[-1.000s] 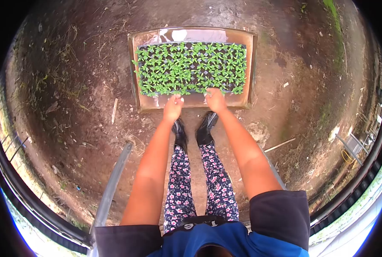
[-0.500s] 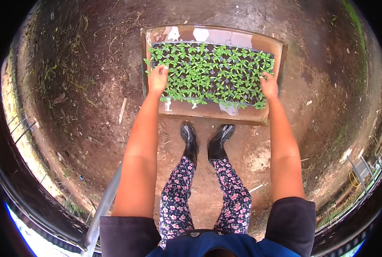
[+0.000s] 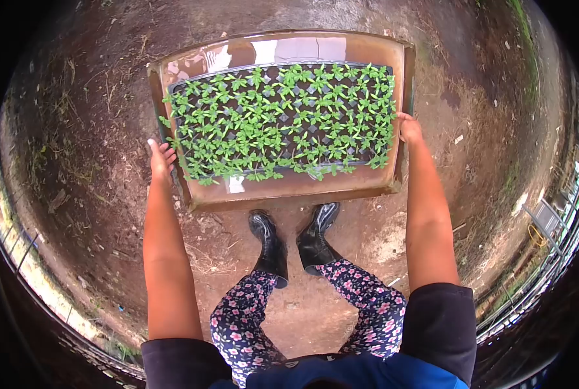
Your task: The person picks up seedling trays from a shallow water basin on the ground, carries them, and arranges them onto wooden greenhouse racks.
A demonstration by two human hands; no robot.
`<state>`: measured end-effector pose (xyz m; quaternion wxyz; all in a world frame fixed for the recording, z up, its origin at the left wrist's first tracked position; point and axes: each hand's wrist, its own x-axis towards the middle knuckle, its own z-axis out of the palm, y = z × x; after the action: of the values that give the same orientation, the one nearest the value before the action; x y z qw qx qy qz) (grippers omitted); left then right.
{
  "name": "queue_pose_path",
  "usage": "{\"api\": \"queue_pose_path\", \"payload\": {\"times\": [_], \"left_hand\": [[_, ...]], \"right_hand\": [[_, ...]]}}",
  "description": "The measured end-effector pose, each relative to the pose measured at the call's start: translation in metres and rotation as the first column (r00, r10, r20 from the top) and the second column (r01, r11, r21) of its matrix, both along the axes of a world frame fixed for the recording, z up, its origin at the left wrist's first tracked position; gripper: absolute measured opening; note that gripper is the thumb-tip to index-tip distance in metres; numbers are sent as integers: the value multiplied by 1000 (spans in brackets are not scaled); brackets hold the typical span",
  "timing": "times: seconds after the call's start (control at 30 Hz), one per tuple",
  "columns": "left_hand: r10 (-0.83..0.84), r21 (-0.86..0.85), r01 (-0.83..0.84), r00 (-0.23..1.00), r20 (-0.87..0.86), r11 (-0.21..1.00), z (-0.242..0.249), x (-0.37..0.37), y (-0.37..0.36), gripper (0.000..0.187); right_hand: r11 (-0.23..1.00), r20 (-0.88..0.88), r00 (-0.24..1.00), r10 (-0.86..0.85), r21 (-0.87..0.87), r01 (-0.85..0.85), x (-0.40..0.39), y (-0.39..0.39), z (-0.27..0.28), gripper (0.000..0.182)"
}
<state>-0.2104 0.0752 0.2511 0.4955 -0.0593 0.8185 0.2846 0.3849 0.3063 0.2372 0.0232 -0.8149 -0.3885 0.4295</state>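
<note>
A black seedling tray (image 3: 229,72), full of small green seedlings (image 3: 257,123), sits inside a brown shallow basin (image 3: 289,194) holding water. My left hand (image 3: 161,157) is just outside the basin's left wall, fingers spread and thumb raised, with nothing in it. At the opposite end, my right hand (image 3: 410,129) overlaps the basin's right wall. Its fingers are curled, with the index fingertip close to the tray's right edge; I cannot tell what they grip. Leaves hang over the tray's front edge.
My black rubber boots (image 3: 270,243) stand on bare brown soil (image 3: 289,324) just in front of the basin. Dry plant bits and wood scraps litter the ground. At the far right are a metal frame (image 3: 549,217) and a yellow coil (image 3: 536,235).
My left hand has left the seedlings, moved left past the basin wall and spread its fingers. My right hand has shifted slightly to the tray's right edge. The basin appears larger and further left.
</note>
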Motion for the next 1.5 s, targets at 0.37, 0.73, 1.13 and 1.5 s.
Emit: {"api": "queue_pose_path", "payload": {"times": [0.37,0.73,1.13,1.5], "left_hand": [[-69,48,67,996,54,997,-17,2,2,57],[-616,-7,742,551,-563,671,150,80,44,24],[-448,298,554,821,-354,778,525,21,42,9],[-511,347,858,506,-694,378,507,161,119,27]], "right_hand": [[994,-152,985,-84,-76,73,-13,-5,10,12],[894,-24,954,299,357,-272,-77,-41,132,26],[968,-532,842,-91,153,201,40,-22,540,15],[937,48,984,-172,316,148,-37,-136,535,22]]}}
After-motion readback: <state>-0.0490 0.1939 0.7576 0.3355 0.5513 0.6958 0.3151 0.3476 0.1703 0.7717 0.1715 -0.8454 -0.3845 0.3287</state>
